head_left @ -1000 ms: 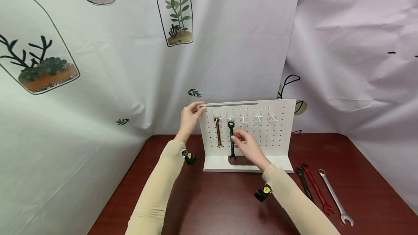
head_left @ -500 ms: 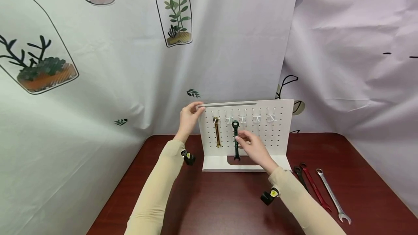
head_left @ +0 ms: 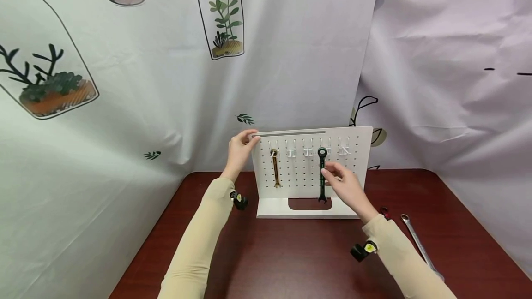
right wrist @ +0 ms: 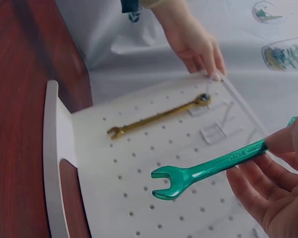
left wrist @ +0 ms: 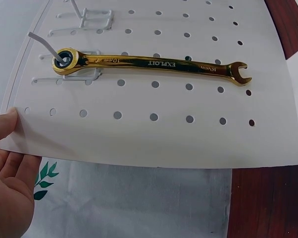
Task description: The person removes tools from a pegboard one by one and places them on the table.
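Observation:
My left hand point(head_left: 239, 153) pinches the upper left corner of a white pegboard point(head_left: 266, 206), thumb in front and fingers behind it. A gold combination wrench point(left wrist: 154, 63) hangs by its ring end on the leftmost hook, open end down. Between thumb and fingers, my right hand point(head_left: 347, 188) holds a green combination wrench point(right wrist: 208, 168) by its shaft. It stands upright in front of the board, ring end up, overlapping the fourth hook in the head view. The second hook point(head_left: 292, 153) and third hook point(head_left: 308, 152) carry nothing.
On the red-brown table point(head_left: 282, 262), a silver wrench point(head_left: 417, 239) and the ring end of a red wrench point(head_left: 384, 211) show beside my right sleeve point(head_left: 403, 253), which covers part of them. A printed curtain point(head_left: 299, 82) hangs behind the board.
My right hand has carried the green wrench rightward from the second hook to the fourth. The right sleeve now hides the dark wrench on the table. The left hand stays at the corner.

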Demonstrator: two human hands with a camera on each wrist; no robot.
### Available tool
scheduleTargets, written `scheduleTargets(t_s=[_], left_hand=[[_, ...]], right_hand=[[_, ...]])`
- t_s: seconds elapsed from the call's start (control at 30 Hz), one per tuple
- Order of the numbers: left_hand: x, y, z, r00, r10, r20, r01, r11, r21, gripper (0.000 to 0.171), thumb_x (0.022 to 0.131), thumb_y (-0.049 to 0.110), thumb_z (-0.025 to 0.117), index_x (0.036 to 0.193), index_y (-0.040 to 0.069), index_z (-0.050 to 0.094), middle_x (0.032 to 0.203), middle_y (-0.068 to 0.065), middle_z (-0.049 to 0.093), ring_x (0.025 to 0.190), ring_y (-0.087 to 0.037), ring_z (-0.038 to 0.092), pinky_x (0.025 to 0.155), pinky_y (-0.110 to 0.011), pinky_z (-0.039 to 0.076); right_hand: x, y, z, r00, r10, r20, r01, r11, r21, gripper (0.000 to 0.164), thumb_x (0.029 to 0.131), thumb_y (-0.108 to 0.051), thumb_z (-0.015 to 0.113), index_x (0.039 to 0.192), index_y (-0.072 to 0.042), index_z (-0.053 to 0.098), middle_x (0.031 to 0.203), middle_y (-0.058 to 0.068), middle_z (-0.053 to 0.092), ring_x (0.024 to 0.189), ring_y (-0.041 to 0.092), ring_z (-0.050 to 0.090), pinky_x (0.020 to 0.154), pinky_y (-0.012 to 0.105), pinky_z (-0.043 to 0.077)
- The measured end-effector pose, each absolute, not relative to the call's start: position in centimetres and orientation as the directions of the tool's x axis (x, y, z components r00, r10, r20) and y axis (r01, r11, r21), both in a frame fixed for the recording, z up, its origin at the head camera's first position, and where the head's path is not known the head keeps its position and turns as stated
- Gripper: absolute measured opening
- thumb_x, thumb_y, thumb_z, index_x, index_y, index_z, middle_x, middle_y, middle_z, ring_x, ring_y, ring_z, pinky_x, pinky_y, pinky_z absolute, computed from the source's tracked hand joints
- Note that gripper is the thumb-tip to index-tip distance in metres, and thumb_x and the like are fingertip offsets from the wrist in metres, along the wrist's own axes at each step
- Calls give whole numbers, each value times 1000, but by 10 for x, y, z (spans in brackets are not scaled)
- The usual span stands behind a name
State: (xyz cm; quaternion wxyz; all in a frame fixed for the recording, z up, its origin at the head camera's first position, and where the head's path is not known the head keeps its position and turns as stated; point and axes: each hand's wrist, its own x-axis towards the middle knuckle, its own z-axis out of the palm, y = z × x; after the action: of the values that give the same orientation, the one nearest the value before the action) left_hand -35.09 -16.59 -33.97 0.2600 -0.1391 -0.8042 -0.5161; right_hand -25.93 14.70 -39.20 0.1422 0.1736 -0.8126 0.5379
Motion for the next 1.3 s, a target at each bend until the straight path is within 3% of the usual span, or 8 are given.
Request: scheduleTargets(t_s=[0.2, 0.4, 0.7, 0.77, 0.97, 1.3], left_hand=[[-351, -167, -339, -827, -40, 561, 490, 439, 753, 33, 96, 24, 72, 122, 4, 71, 103, -12, 73, 95, -25, 67, 84, -44, 53], [-351, -167, -339, -817, -34, 575, 504, 440, 743, 33, 96, 24, 72, 122, 4, 71, 100, -12, 73, 93, -25, 67, 82, -43, 53], [-350, -168, -340, -816, -37, 577, 504, 443, 741, 33, 96, 24, 72, 122, 4, 71, 96, -12, 73, 90, -25, 67, 79, -40, 53], [-350, -167, -340, -817, -35, 576, 505, 438, 744, 33, 96, 24, 72, 122, 4, 71, 97, -12, 73, 91, -25, 67, 80, -41, 53], [-353, -166, -341, -820, -27, 571, 506, 432, 747, 35, 97, 25, 71, 124, 4, 70, 100, -11, 73, 93, -24, 67, 79, -39, 52], [-353, -168, -341, -816, -38, 577, 510, 423, 749, 32, 96, 24, 72, 122, 4, 71, 96, -12, 72, 88, -24, 65, 77, -37, 50]], right_hand=[[-257, 172, -389, -899, -83, 429, -423, 415, -806, 42, 105, -27, 57, 133, 4, 58, 113, 21, 66, 94, 32, 69, 82, 45, 56], [-253, 196, -382, -892, -22, 451, -406, 479, -778, 44, 106, -31, 55, 134, 3, 58, 113, 22, 66, 92, 32, 69, 75, 27, 55], [-242, 230, -374, -876, 57, 479, -390, 499, -774, 43, 106, -31, 55, 132, 2, 59, 114, 21, 66, 80, 2, 65, 71, 18, 52], [-239, 239, -374, -871, 73, 486, -388, 505, -771, 42, 105, -29, 56, 132, 2, 59, 111, 15, 66, 79, -1, 63, 70, 16, 51], [-232, 266, -376, -855, 133, 502, -361, 543, -758, 41, 104, -28, 58, 131, 2, 61, 97, -19, 61, 80, -9, 59, 69, 10, 46], [-223, 300, -389, -879, 190, 437, -259, 579, -773, 48, 104, -35, 57, 135, 2, 57, 96, -28, 57, 87, -9, 52, 68, 12, 43]])
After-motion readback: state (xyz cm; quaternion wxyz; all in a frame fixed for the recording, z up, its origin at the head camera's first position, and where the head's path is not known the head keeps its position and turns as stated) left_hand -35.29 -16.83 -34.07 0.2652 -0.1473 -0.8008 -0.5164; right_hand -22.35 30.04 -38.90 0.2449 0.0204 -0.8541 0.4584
